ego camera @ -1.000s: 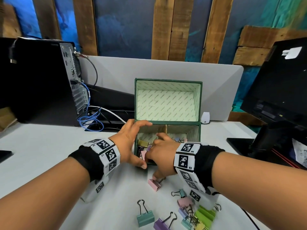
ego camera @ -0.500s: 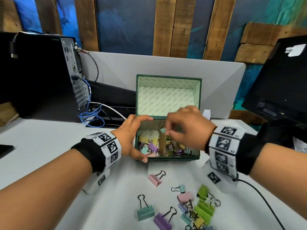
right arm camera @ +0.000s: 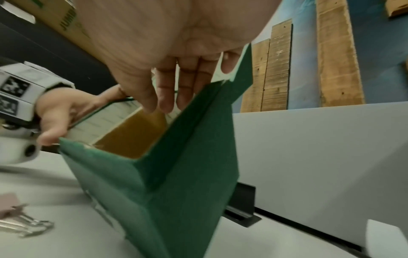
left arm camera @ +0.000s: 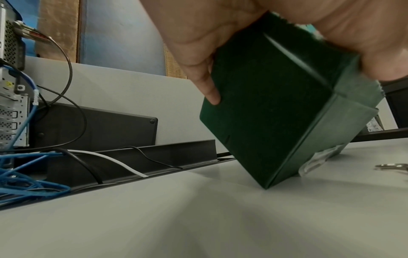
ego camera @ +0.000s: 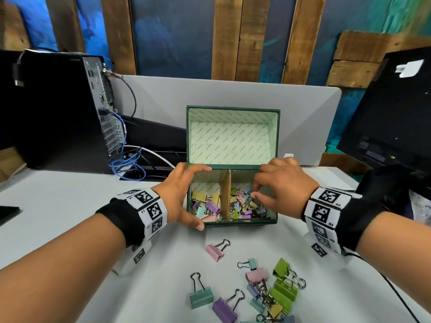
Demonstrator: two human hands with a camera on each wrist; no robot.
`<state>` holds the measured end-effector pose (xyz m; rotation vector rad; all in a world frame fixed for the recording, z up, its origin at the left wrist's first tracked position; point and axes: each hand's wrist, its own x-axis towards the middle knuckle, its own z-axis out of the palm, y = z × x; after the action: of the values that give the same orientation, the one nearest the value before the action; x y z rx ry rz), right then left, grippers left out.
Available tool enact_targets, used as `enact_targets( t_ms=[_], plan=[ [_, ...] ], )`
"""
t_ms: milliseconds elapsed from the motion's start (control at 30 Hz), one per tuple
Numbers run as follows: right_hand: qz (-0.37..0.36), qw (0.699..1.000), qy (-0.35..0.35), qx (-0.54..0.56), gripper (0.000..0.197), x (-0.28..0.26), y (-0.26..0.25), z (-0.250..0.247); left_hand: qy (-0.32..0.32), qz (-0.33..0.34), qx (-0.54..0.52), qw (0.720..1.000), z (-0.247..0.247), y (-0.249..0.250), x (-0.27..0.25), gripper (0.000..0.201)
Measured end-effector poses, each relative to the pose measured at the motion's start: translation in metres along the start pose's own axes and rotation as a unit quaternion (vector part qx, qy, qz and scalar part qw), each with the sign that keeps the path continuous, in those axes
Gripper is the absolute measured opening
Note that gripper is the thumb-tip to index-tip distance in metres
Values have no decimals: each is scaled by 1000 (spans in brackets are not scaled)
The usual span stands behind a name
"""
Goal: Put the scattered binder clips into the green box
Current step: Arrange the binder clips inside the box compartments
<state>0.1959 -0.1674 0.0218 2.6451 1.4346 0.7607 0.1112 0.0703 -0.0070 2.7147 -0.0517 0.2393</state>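
Observation:
The green box point(ego camera: 256, 222) stands open on the white table, its lid upright and a cardboard divider splitting it into two compartments that both hold several coloured binder clips. My left hand point(ego camera: 184, 197) grips the box's left wall, thumb at the front corner and fingers over the back rim; the left wrist view shows it on the box point(left arm camera: 276, 113). My right hand point(ego camera: 256, 190) hovers over the right compartment with relaxed fingers point(right arm camera: 167, 87) pointing down and nothing in them. In front of the box lie a pink clip point(ego camera: 215, 251), a teal clip point(ego camera: 201, 297), a purple clip point(ego camera: 225, 310) and a heap of clips point(ego camera: 275, 292).
A computer tower point(ego camera: 58, 108) with blue cables point(ego camera: 126, 164) stands at the back left. A black monitor point(ego camera: 391, 117) is at the right. A grey divider panel point(ego camera: 303, 117) runs behind the box. A thin black cable point(ego camera: 401, 297) trails under my right forearm.
My right hand rose from the table beside the pink clip, carried a small clip over the box, and now hangs open above the right compartment. The left hand kept its grip.

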Motion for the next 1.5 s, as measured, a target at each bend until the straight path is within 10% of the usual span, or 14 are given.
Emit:
enact_targets(
  t_ms=[300,467,633,1500],
  plan=[
    [-98,995,-5,1,28,-1,-37,-9,7,5,10,1000,3,-3,0,115],
    [-155,962,-217,-66,71,17,-76,-3,21,16,-12,1000,4,-4,-1,111],
    [-142,941,-275,-135,89,33,-93,16,12,13,1,1000,4,-4,-1,111],
    [-129,936,-207,-255,104,35,-70,17,19,38,-10,999,4,-8,3,115]
  ],
)
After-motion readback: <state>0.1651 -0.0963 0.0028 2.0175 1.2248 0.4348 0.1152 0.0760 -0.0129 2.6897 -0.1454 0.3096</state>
